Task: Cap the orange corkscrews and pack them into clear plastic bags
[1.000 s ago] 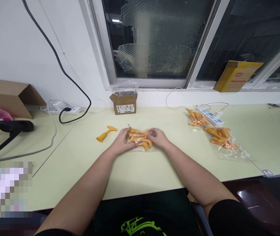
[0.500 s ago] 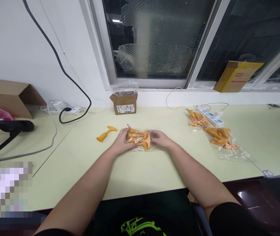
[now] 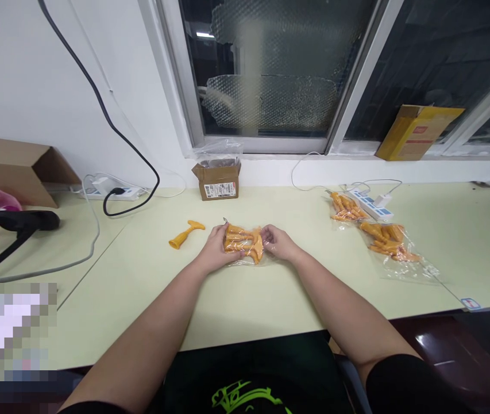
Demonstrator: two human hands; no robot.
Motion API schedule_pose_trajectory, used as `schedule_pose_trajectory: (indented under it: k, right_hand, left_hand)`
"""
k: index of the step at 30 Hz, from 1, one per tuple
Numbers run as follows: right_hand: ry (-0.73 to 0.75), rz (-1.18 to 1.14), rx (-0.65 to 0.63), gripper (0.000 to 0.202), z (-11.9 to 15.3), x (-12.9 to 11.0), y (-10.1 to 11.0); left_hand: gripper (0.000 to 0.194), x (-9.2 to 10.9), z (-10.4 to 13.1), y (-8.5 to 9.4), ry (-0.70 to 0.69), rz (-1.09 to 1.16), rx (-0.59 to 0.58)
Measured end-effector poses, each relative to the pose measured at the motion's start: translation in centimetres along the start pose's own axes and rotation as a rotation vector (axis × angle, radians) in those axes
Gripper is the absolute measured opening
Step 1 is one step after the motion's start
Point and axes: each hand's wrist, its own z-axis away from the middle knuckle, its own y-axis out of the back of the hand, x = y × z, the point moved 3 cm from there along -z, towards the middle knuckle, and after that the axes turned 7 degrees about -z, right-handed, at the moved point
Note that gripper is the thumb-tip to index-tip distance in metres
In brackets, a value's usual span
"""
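Note:
A clear plastic bag (image 3: pixel 245 244) with several orange plastic handle-like pieces in it lies on the table in front of me. My left hand (image 3: pixel 215 250) is wrapped around the bag's left end, thumb along the near side. At its right end, my right hand (image 3: pixel 278 242) has its fingers curled and pinched on the clear film beside the flared tips of the pieces. One loose orange handle-like piece (image 3: pixel 186 234), with a hollow round end and a curved tip, lies left of my left hand.
Two more bags of orange pieces (image 3: pixel 346 207) lie to the right, beside a white power strip (image 3: pixel 371 205). A small cardboard box (image 3: pixel 219 183) stands by the wall. A black cable (image 3: pixel 111 123) and another power strip (image 3: pixel 128 194) are at the left, near a large carton (image 3: pixel 7 167).
My right hand's fingers have shifted slightly up at the bag's right end, and the pieces inside have moved a little. My left hand keeps its hold.

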Motion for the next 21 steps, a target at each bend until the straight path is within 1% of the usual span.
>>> schedule_pose_trajectory:
  k: [3, 7, 10, 14, 17, 21]
  right_hand:
    - [0.009, -0.051, -0.015, 0.032, 0.1, 0.1, 0.5]
    - [0.035, -0.062, -0.084, 0.032, 0.3, 0.2, 0.8]
    - [0.023, -0.051, -0.063, 0.033, 0.3, 0.5, 0.8]
    - [-0.008, 0.004, -0.024, 0.032, 0.0, 1.1, 0.8]
    - [-0.007, 0.017, -0.059, 0.031, 0.0, 1.2, 0.7]
    - [-0.004, -0.063, -0.104, 0.034, 0.3, 0.7, 0.5]
  left_hand:
    - [0.115, -0.3, -0.1, 0.1, 0.023, -0.015, 0.010]
    - [0.112, -0.4, -0.2, 0.2, 0.040, -0.029, 0.014]
    - [0.112, -0.3, -0.1, 0.2, 0.035, -0.026, 0.020]
    - [0.116, 0.0, 0.0, 0.2, 0.045, -0.026, 0.010]
    - [0.117, 0.2, 0.0, 0.3, 0.048, -0.031, 0.007]
    - [0.118, 0.2, 0.0, 0.3, 0.046, -0.047, 0.004]
